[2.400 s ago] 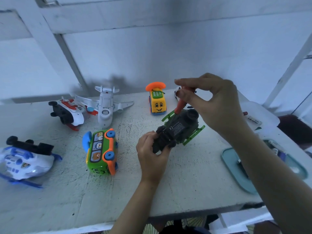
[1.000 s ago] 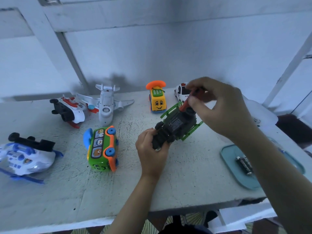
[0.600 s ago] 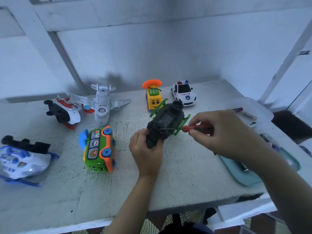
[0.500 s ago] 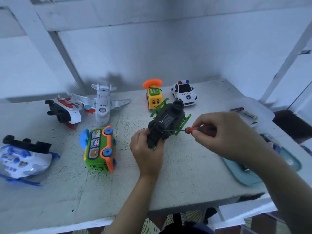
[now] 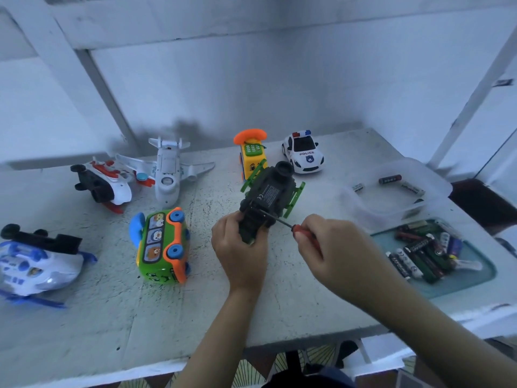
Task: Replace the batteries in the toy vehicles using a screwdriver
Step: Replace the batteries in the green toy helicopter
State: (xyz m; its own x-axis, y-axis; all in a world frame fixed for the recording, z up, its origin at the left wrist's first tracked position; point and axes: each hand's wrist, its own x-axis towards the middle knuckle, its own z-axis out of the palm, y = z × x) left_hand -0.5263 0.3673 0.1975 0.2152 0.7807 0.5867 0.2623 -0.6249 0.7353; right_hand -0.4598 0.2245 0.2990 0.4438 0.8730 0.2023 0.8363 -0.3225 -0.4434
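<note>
1. Head view, the hands: the left hand [image 5: 237,247] grips the near end of the dark toy vehicle [image 5: 270,194], which is turned belly-up and tilted near the middle of the tabletop [image 5: 279,303]. The right hand [image 5: 330,253] pinches the red handle of the screwdriver [image 5: 282,222]. Its thin shaft reaches leftward to the toy's underside.
2. Head view, supplies: a teal tray [image 5: 475,278] of loose batteries [image 5: 419,259] lies at the right near the front edge. A clear tub [image 5: 436,177] with a few more sits just behind it.
3. What worries me: the shaft comes in at a shallow slant. If the tip isn't seated squarely, I'd expect it to skid out and jab the holding fingers [image 5: 232,219], or chew the screw head.
4. A freed screw would be tiny, and the toy is held over a speckled surface. If it dropped there it could easily be lost or roll off.
5. Hard to make out: the tip and the screw vanish against the dark plastic, so I can't tell whether the tip is engaged or whether the battery cover is closed. The right hand hides most of the handle. The blue helicopter [image 5: 36,261] is cut off at the left, and the battery labels are too blurred to read.
</note>
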